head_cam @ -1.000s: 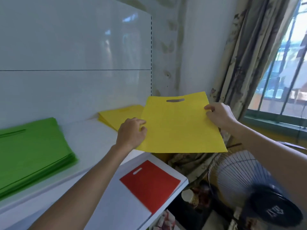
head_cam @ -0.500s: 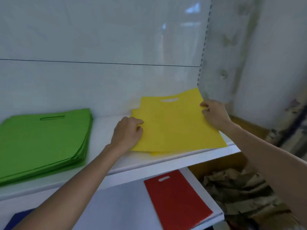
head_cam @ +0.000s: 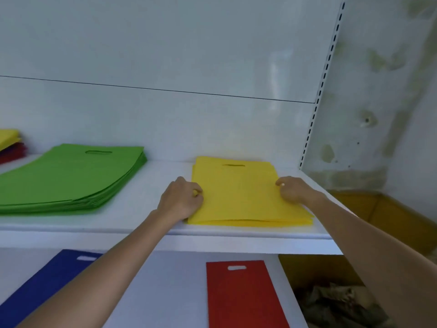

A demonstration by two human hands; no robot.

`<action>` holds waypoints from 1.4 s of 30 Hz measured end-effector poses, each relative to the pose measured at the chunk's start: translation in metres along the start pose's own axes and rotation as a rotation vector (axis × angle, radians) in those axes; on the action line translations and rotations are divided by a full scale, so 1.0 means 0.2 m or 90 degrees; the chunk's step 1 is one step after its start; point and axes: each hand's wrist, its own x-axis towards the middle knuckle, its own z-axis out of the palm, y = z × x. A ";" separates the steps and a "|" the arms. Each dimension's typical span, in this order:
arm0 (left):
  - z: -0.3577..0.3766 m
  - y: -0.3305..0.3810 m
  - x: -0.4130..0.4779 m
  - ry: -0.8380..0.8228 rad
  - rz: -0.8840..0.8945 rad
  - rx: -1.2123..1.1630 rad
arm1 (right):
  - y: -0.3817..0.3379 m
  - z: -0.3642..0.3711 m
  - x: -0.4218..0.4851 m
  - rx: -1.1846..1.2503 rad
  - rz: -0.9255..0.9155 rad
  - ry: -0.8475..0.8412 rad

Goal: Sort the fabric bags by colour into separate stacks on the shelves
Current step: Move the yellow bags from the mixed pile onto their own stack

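A yellow fabric bag [head_cam: 241, 197] lies flat on top of a small yellow stack at the right end of the white upper shelf [head_cam: 146, 224]. My left hand [head_cam: 181, 198] pinches the bag's left edge, and my right hand [head_cam: 294, 189] grips its right edge with curled fingers. A thick stack of green bags [head_cam: 71, 174] sits to the left on the same shelf. On the lower shelf [head_cam: 165, 292] lie a blue bag [head_cam: 42, 287] and a red bag [head_cam: 241, 297].
A mixed pile with yellow and red bags [head_cam: 9, 145] shows at the far left edge. The shelf's slotted upright [head_cam: 314, 110] and a stained wall stand at the right. Brown cardboard boxes [head_cam: 390, 216] sit below on the right.
Both hands carried the yellow bag from mid-air leftward and down onto the yellow stack, where it now lies squared up. My view swung left towards the shelves.
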 end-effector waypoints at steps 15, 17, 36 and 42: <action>-0.53 -0.27 -0.18 0.217 -0.018 0.028 | -0.82 -0.07 0.03 0.321 -0.312 0.249; -0.70 -0.44 -0.31 0.271 -0.051 0.046 | -1.16 -0.02 -0.04 0.382 -0.399 0.232; -1.46 -1.75 -1.09 0.318 -0.251 0.117 | -2.97 0.33 -0.61 0.418 -0.669 0.041; -1.50 -2.03 -1.03 0.314 -0.246 0.094 | -3.21 0.41 -0.53 0.395 -0.645 0.037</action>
